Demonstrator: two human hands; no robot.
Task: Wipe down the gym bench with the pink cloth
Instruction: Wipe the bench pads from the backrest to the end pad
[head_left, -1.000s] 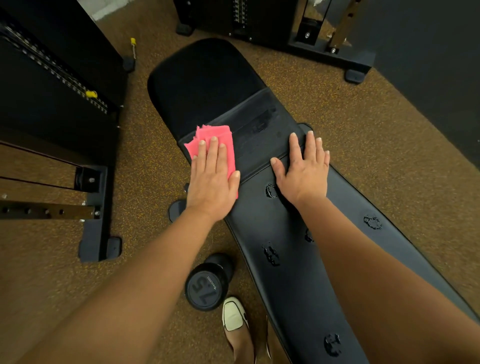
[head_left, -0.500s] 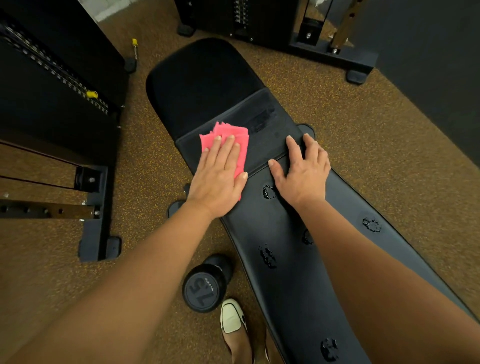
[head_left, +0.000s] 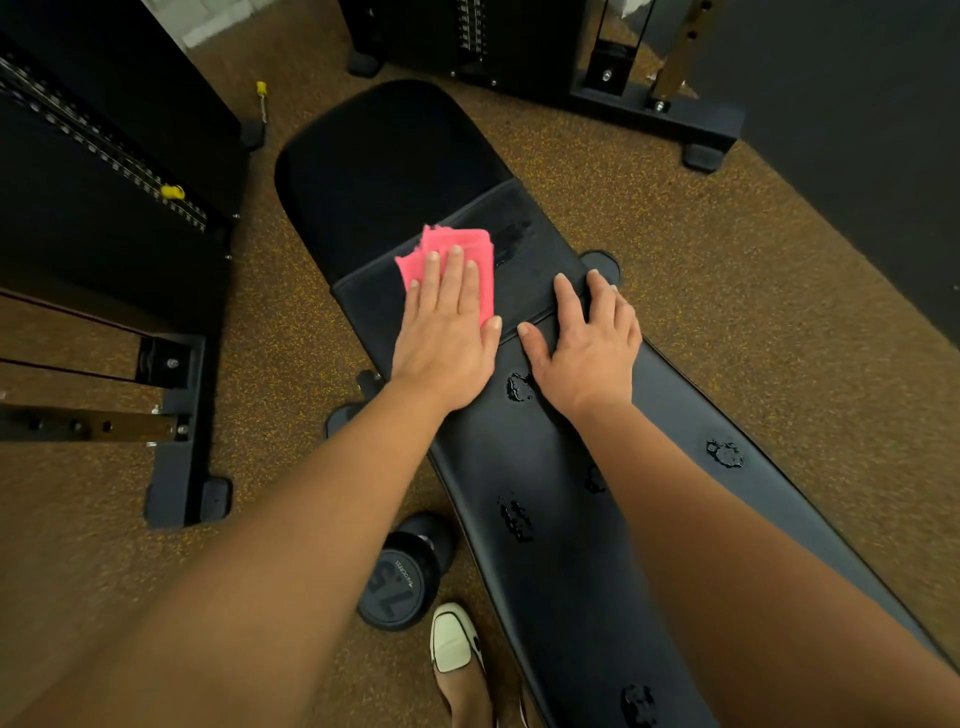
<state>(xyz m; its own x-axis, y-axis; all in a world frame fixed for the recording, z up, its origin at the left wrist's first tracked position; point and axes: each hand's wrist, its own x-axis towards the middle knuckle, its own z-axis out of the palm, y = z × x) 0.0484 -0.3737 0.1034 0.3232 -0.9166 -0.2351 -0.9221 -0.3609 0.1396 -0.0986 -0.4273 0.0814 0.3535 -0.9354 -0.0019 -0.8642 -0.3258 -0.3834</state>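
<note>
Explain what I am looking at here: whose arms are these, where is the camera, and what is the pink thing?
There is no machine here. A person wears a wide-angle camera on the head, so the single picture looks forward and down along their own two arms. The long black pad is a gym bench. The left hand lies flat with its fingers straight, pressing a folded pink cloth onto the bench. The right hand rests on the bench beside it and holds nothing. Small wet patches dot the pad nearer the person. On the floor beside the bench are a dumbbell marked 15 and the person's pale shoe.
</note>
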